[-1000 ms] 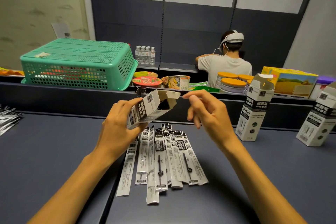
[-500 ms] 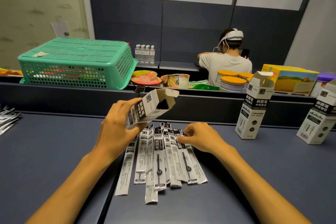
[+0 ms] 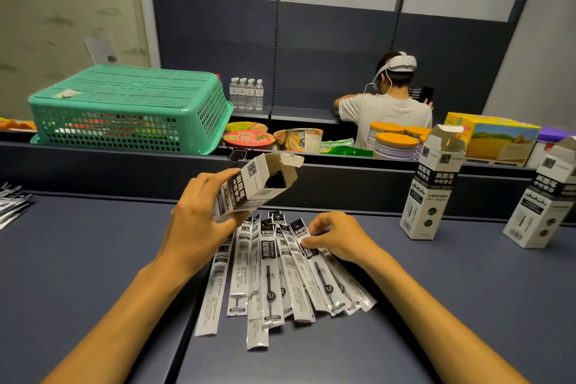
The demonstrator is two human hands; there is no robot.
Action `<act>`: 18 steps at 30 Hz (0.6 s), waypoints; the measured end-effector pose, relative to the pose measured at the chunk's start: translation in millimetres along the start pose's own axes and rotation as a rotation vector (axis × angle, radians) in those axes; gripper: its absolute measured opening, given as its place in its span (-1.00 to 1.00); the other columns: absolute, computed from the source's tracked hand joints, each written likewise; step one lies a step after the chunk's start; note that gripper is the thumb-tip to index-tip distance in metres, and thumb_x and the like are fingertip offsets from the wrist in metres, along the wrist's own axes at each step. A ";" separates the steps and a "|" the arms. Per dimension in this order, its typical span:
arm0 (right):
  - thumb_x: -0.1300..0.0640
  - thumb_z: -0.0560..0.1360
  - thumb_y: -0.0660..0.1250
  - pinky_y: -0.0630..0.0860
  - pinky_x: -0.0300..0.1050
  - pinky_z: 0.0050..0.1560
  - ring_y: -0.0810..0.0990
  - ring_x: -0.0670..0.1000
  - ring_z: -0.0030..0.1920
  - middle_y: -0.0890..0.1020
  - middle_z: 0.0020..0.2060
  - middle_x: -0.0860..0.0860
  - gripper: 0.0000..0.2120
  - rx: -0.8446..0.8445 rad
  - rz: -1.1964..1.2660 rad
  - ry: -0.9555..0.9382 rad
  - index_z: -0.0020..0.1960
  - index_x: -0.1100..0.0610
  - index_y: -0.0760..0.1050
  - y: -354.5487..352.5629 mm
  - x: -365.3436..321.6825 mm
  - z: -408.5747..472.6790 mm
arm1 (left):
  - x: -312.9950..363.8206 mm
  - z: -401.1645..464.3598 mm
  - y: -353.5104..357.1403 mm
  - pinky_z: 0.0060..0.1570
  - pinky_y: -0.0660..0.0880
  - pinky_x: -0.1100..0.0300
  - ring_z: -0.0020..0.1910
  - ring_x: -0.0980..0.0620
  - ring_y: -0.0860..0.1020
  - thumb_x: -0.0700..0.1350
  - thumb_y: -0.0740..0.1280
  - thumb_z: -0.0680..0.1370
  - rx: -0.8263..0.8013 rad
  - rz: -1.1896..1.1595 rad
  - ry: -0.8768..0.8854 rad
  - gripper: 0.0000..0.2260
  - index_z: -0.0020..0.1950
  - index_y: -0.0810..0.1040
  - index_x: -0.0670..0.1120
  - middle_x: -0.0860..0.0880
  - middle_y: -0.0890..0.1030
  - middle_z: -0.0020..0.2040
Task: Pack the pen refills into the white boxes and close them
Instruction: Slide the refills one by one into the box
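White box (image 3: 255, 187), flaps open, dark inside, perhaps empty.

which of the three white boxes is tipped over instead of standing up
The box in the left hand, the held box: it is tilted, open end toward the right. The other two boxes stand upright on the table.

Print we can read on boxes and refills

We read 刷题笔 中性替芯 on the held box (image 3: 249, 188) and on the upright box (image 3: 431, 184), which also carries "0.5"; refill sleeves (image 3: 270, 271) show 刷题笔 and "0.5". Other print is too small for us.
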State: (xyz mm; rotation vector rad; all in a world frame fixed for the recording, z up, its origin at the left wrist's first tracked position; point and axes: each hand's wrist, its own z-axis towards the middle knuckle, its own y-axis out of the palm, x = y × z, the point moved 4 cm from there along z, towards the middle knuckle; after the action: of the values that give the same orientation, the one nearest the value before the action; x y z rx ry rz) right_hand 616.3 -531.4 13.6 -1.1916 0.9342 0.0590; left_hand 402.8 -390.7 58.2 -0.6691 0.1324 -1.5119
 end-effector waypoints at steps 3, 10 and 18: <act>0.06 0.45 0.49 0.56 -0.14 -0.08 0.62 -0.07 -0.15 0.68 -0.18 -0.01 -0.83 -0.003 0.075 -0.022 -0.12 0.13 0.57 -1.9 -0.2 -2.2 | 0.2 -0.1 0.2 -0.04 0.53 0.05 0.06 0.01 0.48 -0.11 0.56 0.36 -0.002 0.000 -0.001 -0.36 0.37 0.37 0.04 0.00 0.53 0.11; 0.07 0.59 0.32 0.25 -0.24 -0.51 0.29 -0.08 -0.57 0.43 -0.58 -0.05 -0.82 -0.001 0.288 -0.026 0.00 0.19 0.43 -20.7 -5.2 -11.5 | 0.1 0.1 0.3 -0.03 0.52 0.06 0.06 0.01 0.48 -0.12 0.56 0.36 0.000 -0.004 -0.001 -0.36 0.38 0.38 0.01 0.00 0.53 0.10; 0.17 0.61 0.27 0.33 -0.20 -0.54 0.47 -0.02 -0.54 0.71 -0.19 0.20 -0.85 -0.100 0.551 -0.039 0.06 0.26 0.40 -35.8 -15.8 -25.5 | -0.9 0.0 0.5 -0.05 0.52 0.11 0.08 0.02 0.48 -0.12 0.55 0.37 0.001 -0.007 -0.003 -0.35 0.38 0.35 0.06 -0.01 0.52 0.11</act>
State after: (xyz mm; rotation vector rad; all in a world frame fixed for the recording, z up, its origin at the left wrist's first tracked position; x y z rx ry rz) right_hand 609.0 -560.2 49.6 -0.9892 1.2127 0.5731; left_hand 403.1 -389.9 57.7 -0.6720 0.1271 -1.5178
